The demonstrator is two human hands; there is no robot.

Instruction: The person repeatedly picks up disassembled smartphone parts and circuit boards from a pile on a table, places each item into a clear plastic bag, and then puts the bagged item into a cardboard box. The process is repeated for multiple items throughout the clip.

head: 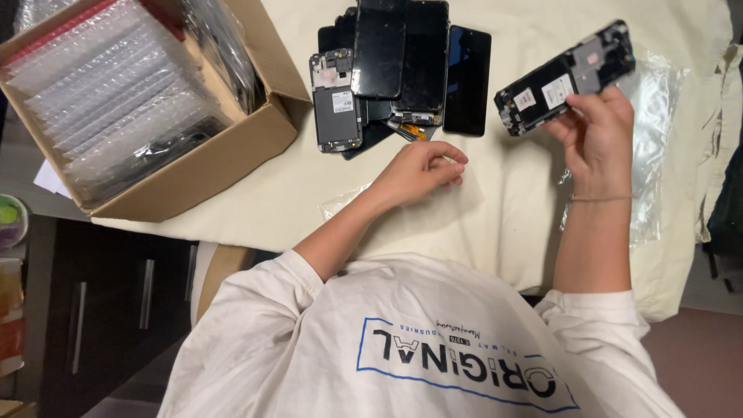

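- The right hand (596, 131) pinches a phone screen frame (565, 77) by its lower long edge, fingers pressed together, raised above the table (309, 178) at 2 o'clock.
- The frame's long axis runs from 8 to 2 o'clock.
- The left hand (422, 170) rests curled on a clear sleeve (433, 209); whether it grips the sleeve, I cannot tell.
- The pile of screens (402, 70) lies at 12 o'clock, nearer the left hand.
- A cardboard box (255, 139) sits at 10 o'clock.

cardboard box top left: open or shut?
Open. The cardboard box has its flaps folded out, and rows of bubble-wrapped packets stand exposed inside.
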